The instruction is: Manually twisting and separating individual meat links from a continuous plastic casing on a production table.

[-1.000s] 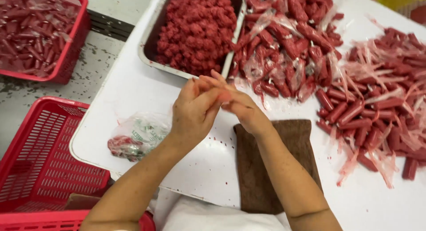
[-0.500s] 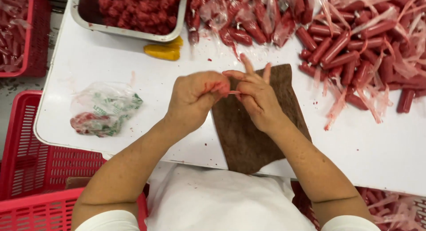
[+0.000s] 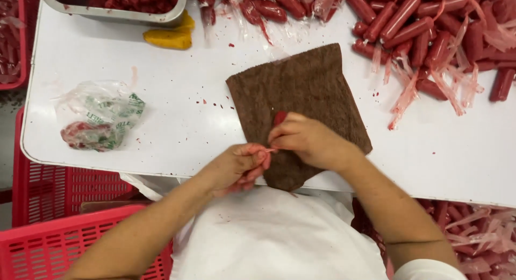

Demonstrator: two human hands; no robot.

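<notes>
Left hand: we see the left hand [image 3: 240,167] at the near edge of the table [image 3: 177,124], fingers curled closed, pinching one end of a thin pink strip [image 3: 270,150].
Right hand: the right hand [image 3: 303,140] rests over the brown cloth [image 3: 301,92], fingers closed around a small red sausage [image 3: 279,117]; only the red tip shows above the knuckles.
Strip: we find it stretched short between the two hands, touching both.
Sausage position: in the right hand, above the lower half of the cloth, near the table's front edge.
Cloth: flat on the table, one corner hanging over the near edge beneath the hands.
Sausage pile [image 3: 430,33]: wrapped red sausages with loose clear wrapper tails, at the far right of the table, well apart from the hands.
Metal tray [image 3: 107,14]: at the far left edge, holding red filling; we see only its near wall.
Yellow piece [image 3: 169,37]: just beside the tray's near corner; we cannot tell what it is.
Plastic bag [image 3: 99,121]: crumpled, clear with green print, red contents inside, on the left of the table.
Red baskets [image 3: 64,188]: below the table edge at left.
</notes>
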